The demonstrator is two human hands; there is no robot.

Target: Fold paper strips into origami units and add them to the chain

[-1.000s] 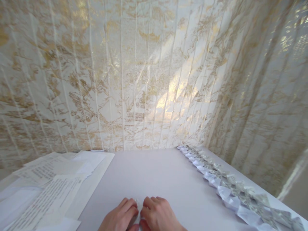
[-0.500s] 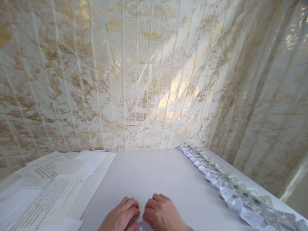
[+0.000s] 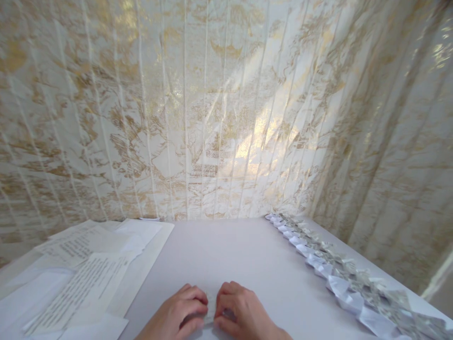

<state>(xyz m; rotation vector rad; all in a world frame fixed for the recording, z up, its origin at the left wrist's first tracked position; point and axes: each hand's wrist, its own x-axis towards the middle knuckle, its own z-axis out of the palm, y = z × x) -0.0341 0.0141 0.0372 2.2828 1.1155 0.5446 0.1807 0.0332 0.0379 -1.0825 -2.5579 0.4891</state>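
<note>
Location type: probably a room in a home, arranged as a desk corner; the exact room cannot be determined. Primary indicator: a smooth, pale worktop (image 3: 219, 255) set into the corner. A wall covering (image 3: 159, 118) in white and gold, with a drawn landscape pattern and vertical ridges, rises directly behind the worktop and continues along its right side. This decorative finish suggests a domestic interior. A bright patch of light (image 3: 262, 132) falls on the covering behind the worktop. Secondary indicators: loose printed sheets (image 3: 88, 288) on the left of the worktop; rows of folded paper (image 3: 320, 264) along its right side.
</note>
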